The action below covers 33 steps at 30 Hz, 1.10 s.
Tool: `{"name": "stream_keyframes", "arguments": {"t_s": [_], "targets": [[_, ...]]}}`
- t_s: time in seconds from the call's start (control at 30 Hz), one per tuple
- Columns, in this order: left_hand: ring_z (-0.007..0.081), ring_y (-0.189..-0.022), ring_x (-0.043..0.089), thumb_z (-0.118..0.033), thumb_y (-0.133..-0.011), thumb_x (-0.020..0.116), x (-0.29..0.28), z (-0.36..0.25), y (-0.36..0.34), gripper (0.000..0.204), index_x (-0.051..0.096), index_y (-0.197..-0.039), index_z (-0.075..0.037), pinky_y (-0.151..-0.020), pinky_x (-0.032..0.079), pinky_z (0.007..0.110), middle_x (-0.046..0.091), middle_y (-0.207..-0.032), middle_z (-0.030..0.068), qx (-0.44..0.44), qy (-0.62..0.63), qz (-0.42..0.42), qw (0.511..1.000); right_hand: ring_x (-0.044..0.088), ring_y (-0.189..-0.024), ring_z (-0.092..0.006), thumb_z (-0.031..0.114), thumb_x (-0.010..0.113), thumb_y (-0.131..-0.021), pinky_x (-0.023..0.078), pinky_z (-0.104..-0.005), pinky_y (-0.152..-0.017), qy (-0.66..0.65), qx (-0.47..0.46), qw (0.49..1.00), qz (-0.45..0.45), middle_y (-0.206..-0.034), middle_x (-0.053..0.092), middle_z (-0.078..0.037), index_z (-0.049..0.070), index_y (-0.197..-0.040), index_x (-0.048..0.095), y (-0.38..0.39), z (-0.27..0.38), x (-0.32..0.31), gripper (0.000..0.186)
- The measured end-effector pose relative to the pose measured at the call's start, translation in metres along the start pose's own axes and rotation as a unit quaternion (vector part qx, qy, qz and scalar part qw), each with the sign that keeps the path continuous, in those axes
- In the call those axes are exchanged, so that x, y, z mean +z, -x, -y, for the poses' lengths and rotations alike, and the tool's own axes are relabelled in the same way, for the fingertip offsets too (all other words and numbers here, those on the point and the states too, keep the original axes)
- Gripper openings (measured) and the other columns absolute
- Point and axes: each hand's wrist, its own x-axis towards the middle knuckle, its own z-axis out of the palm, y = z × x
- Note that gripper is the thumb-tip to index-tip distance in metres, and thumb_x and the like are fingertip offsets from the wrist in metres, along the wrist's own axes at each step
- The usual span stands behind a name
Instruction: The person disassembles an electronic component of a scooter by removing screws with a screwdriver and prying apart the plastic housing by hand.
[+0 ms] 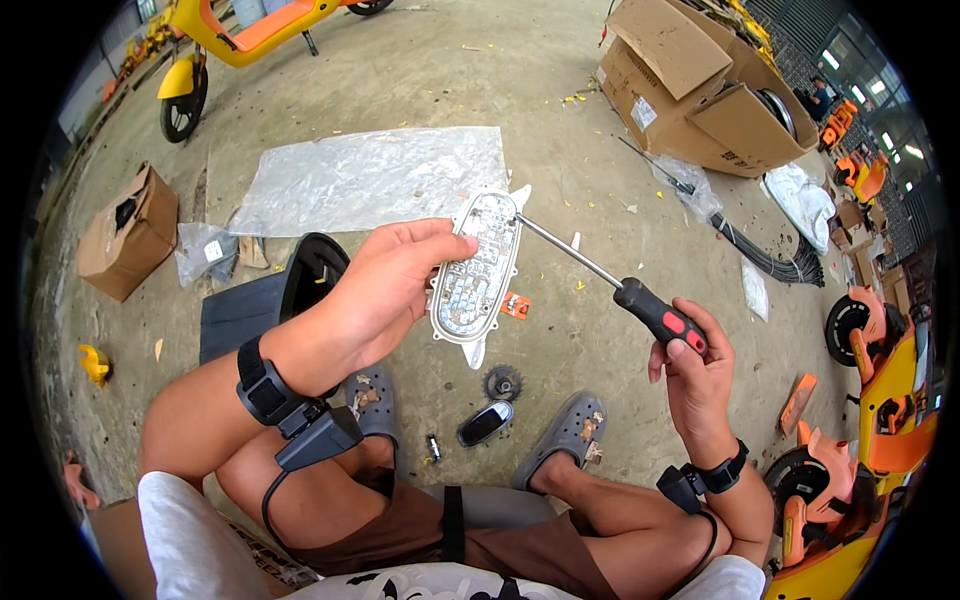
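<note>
My left hand (400, 275) grips an oblong pale metal housing (478, 280) with a raised rim and a light, patterned inner face, my thumb lying on that face. My right hand (690, 360) is wrapped round the black and red handle of a screwdriver (645, 305); its long shaft reaches to the upper right rim of the housing. Below the housing, on the concrete between my feet, lie a toothed gear (503, 382), a dark oblong part with a shiny top (485, 423) and a small dark cylindrical piece (433, 448). A small orange piece (515, 305) shows just right of the housing.
A plastic sheet (370, 165) lies ahead. Cartons stand at left (115, 240) and back right (700, 115), near a cable bundle (760, 250). A dark panel (240, 310) lies left. Yellow scooters stand at back left (250, 30) and right (890, 400). A person (818, 98) is far back right.
</note>
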Motion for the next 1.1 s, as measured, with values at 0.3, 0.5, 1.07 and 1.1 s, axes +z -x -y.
{"name": "stream_keyframes", "arguments": {"t_s": [0.3,0.5,1.07,1.1], "targets": [[0.0213,-0.087,0.071,-0.009,-0.097,0.054,0.0006,-0.0001,0.0003,0.021,0.062,-0.108,0.007,-0.082,0.058,0.033,0.070,-0.101,0.0154,0.008,0.001,-0.003,1.000,0.062,-0.067,-0.0149,-0.001,0.065,-0.086,0.052,-0.0289,-0.057,0.019,-0.003,1.000,-0.008,-0.093,0.065,-0.010,-0.003,-0.126,0.057,0.0001,-0.0007,-0.0001,0.041],[0.0203,-0.087,0.071,-0.009,-0.097,0.054,-0.0004,-0.0005,0.0006,0.021,0.063,-0.107,0.008,-0.081,0.058,0.032,0.071,-0.100,0.0152,0.005,0.002,-0.001,1.000,0.062,-0.067,-0.0141,-0.001,0.065,-0.086,0.051,-0.0280,-0.057,0.026,-0.003,1.000,-0.009,-0.090,0.065,-0.010,-0.002,-0.126,0.057,-0.0009,-0.0018,0.0002,0.041],[0.0189,-0.087,0.071,-0.008,-0.096,0.054,0.0012,-0.0013,0.0009,0.018,0.063,-0.105,0.006,-0.082,0.057,0.031,0.071,-0.099,0.0141,0.006,0.006,-0.008,1.000,0.062,-0.067,-0.0139,-0.002,0.064,-0.085,0.051,-0.0274,-0.057,0.035,0.003,0.999,-0.004,-0.092,0.065,-0.010,-0.002,-0.125,0.058,-0.0001,-0.0006,-0.0007,0.041],[0.0188,-0.087,0.071,-0.008,-0.096,0.054,0.0012,-0.0011,0.0008,0.018,0.063,-0.105,0.006,-0.082,0.057,0.031,0.071,-0.099,0.0140,0.008,0.004,-0.010,1.000,0.062,-0.067,-0.0138,-0.001,0.064,-0.085,0.051,-0.0273,-0.057,0.038,0.003,0.999,-0.003,-0.091,0.065,-0.010,-0.002,-0.125,0.058,-0.0001,-0.0003,-0.0005,0.041]]}}
